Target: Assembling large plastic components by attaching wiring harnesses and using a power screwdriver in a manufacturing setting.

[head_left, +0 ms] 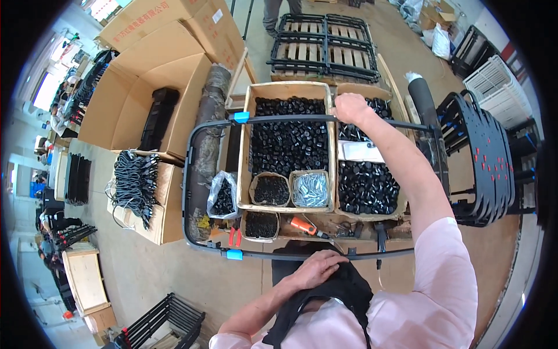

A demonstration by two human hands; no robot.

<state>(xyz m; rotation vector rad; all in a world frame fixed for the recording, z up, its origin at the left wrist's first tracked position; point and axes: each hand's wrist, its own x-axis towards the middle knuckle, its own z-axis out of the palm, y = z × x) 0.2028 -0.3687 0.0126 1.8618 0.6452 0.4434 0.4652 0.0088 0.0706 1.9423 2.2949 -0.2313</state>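
Observation:
A black tubular metal frame [279, 119] with rounded corners lies level across the bins in front of me. A blue piece [241, 117] sits on its far bar and a blue piece [235, 255] on its near bar. My right hand [351, 108] reaches out and is closed at the far bar, above the divider between two bins; its fingertips are partly hidden. Close to my body, my left hand [318, 269] is closed over the near bar, fingers together. Beneath the frame are a wooden bin [246, 145] of black plastic caps and a second bin [401, 200] of black parts.
Small boxes hold black screws [271, 191] and silver fasteners [310, 189]. An orange tool [303, 225], red-handled pliers [235, 237] and a black power driver [381, 238] are near me. Cardboard boxes [133, 87] and bundled cords [138, 183] stand left; black panels [482, 157] stand right. Another person's legs [276, 14] show beyond.

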